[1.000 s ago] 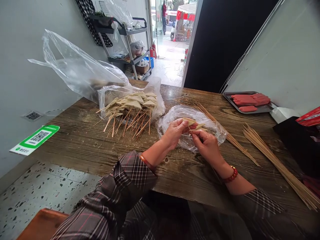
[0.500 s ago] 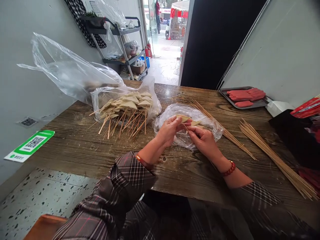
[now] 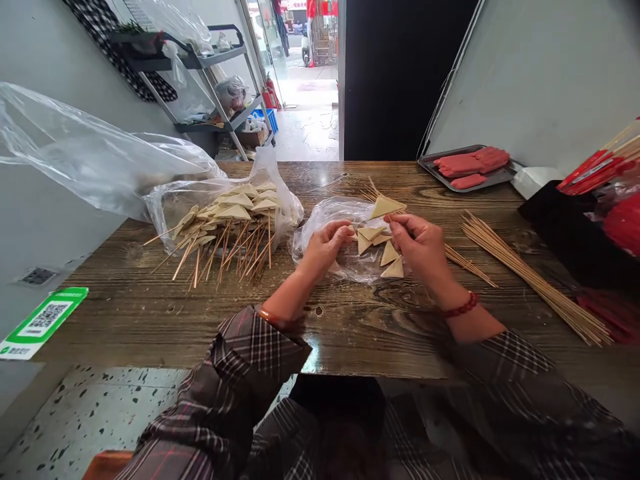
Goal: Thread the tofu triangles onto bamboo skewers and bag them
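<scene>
My right hand (image 3: 417,241) is closed in a pinch at a pale triangular piece (image 3: 387,207), which is held up above the plastic bag. My left hand (image 3: 327,250) is to its left, fingertips pressed together; what they hold, if anything, is too small to tell. Between and below the hands, several loose triangles (image 3: 393,268) lie on a clear plastic bag (image 3: 320,217). At the left, many skewered triangles (image 3: 235,212) are piled in another clear bag (image 3: 290,210), their sticks pointing toward me.
Thin sticks (image 3: 530,273) lie in a bundle on the wooden table (image 3: 225,327) at right, with more behind my right hand. A tray (image 3: 455,185) holds red packets. A black box (image 3: 555,227) and a green QR card (image 3: 45,320) flank the table.
My hands have moved apart. The triangle formerly at my left fingers is now up at my right hand, and more loose triangles show. The view has shifted to the right.
</scene>
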`<state>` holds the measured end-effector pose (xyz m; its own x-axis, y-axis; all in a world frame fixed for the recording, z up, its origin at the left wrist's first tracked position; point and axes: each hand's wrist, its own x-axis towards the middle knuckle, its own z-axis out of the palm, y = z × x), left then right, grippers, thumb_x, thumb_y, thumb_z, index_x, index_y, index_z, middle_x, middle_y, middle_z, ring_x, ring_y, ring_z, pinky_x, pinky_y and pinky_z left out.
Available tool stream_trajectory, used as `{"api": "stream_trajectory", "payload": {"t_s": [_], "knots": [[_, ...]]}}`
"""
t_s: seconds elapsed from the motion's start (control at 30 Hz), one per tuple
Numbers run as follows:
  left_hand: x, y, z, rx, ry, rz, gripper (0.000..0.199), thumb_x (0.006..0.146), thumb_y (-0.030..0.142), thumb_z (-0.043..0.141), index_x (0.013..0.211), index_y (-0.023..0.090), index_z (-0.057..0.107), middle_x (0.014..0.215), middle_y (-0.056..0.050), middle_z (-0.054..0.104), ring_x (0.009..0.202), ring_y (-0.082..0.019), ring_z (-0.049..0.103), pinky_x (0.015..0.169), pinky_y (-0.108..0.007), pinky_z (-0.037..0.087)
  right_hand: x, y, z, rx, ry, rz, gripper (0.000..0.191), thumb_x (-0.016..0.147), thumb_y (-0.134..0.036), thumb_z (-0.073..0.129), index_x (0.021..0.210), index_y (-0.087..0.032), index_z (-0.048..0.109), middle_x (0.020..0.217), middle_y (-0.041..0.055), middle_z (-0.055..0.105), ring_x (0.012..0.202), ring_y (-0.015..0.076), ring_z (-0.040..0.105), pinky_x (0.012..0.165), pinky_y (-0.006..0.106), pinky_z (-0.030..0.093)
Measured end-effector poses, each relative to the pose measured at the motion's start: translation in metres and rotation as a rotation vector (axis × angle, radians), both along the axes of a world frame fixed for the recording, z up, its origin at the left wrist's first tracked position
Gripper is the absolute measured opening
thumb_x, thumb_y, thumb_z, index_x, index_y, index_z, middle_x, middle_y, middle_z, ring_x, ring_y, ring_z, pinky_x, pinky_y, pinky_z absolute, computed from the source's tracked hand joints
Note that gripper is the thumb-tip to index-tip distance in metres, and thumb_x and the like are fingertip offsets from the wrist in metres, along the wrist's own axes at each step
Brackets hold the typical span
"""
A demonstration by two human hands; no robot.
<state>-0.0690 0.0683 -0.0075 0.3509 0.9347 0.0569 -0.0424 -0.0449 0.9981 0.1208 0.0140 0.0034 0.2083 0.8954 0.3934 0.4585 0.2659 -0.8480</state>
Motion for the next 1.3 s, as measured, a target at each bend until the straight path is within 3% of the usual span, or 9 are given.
{"api": "stream_trajectory", "payload": {"t_s": [0.13,0.23,0.37,0.53,0.7,0.9,1.03,1.17,1.3], "knots": [[0.004,0.005,-0.009,0.425,0.563,0.038,0.019,0.086,0.024,0.059,0.099,0.015,0.07,0.094,-0.008,0.07,0.088,-0.019,0.063,0.085,-0.034,0.048,0.007,0.004,0.003,0.049,0.173,-0.049,0.031,0.087,-0.038,0.057,0.099,-0.014,0.073,0.059,-0.0029,0.056,0.048,0.0086,0.047,0.048,0.023,0.037],[0.008,0.005,-0.009,0.614,0.801,0.078,0.024,0.085,0.02,0.058,0.105,0.015,0.071,0.102,-0.011,0.069,0.098,-0.024,0.061,0.092,-0.038,0.047,0.003,0.002,0.006,0.038,0.185,-0.022,0.032,0.086,-0.037,0.058,0.099,-0.012,0.073,0.056,-0.0039,0.053,0.048,0.0083,0.046,0.048,0.023,0.035],[0.011,0.01,-0.005,0.696,0.968,0.165,0.031,0.087,0.016,0.054,0.114,0.015,0.069,0.116,-0.012,0.066,0.111,-0.027,0.057,0.102,-0.041,0.042,-0.001,0.001,0.008,0.035,0.175,-0.002,0.034,0.087,-0.038,0.057,0.1,-0.012,0.073,0.053,-0.0046,0.051,0.047,0.0086,0.045,0.048,0.023,0.034],[0.011,0.017,-0.005,0.659,1.088,0.14,0.039,0.086,0.019,0.055,0.124,0.018,0.065,0.127,-0.011,0.064,0.117,-0.03,0.054,0.101,-0.043,0.042,0.0,0.001,0.007,0.058,0.125,0.02,0.033,0.089,-0.039,0.054,0.095,-0.013,0.074,0.055,-0.0033,0.053,0.049,0.0093,0.046,0.049,0.023,0.034],[0.009,0.022,-0.011,0.605,1.094,0.151,0.033,0.088,0.025,0.055,0.117,0.017,0.069,0.109,-0.012,0.068,0.105,-0.027,0.059,0.096,-0.039,0.044,-0.001,0.0,0.009,0.067,0.074,0.015,0.032,0.089,-0.037,0.053,0.097,-0.013,0.074,0.057,-0.0022,0.055,0.052,0.0104,0.049,0.052,0.024,0.037],[-0.002,0.018,-0.011,0.61,1.14,0.149,0.026,0.087,0.036,0.061,0.101,0.018,0.073,0.107,-0.013,0.066,0.103,-0.028,0.057,0.094,-0.041,0.043,0.0,0.0,0.009,0.071,0.082,0.008,0.034,0.089,-0.038,0.053,0.097,-0.013,0.074,0.056,-0.0026,0.053,0.05,0.0105,0.047,0.051,0.024,0.036],[-0.002,0.01,-0.005,0.615,1.12,0.141,0.013,0.082,0.03,0.066,0.086,0.018,0.067,0.1,-0.012,0.065,0.1,-0.027,0.057,0.089,-0.039,0.044,-0.001,-0.001,0.006,0.061,0.057,0.011,0.034,0.089,-0.038,0.053,0.097,-0.014,0.075,0.057,-0.001,0.057,0.053,0.0113,0.049,0.051,0.024,0.037],[-0.001,0.006,-0.001,0.527,0.843,0.107,0.016,0.077,0.02,0.068,0.073,0.019,0.054,0.079,-0.004,0.062,0.08,-0.019,0.059,0.074,-0.032,0.045,-0.001,0.0,0.005,0.051,0.048,-0.002,0.034,0.088,-0.037,0.054,0.1,-0.013,0.075,0.057,-0.0004,0.058,0.054,0.012,0.05,0.052,0.024,0.038],[-0.006,0.007,0.005,0.089,0.297,0.087,0.019,0.083,0.026,0.065,0.077,0.019,0.049,0.064,0.002,0.061,0.053,-0.011,0.057,0.053,-0.023,0.04,-0.003,-0.004,0.008,0.033,0.036,0.018,0.034,0.088,-0.036,0.053,0.101,-0.013,0.075,0.06,0.0007,0.061,0.054,0.0119,0.051,0.052,0.024,0.039]]}}
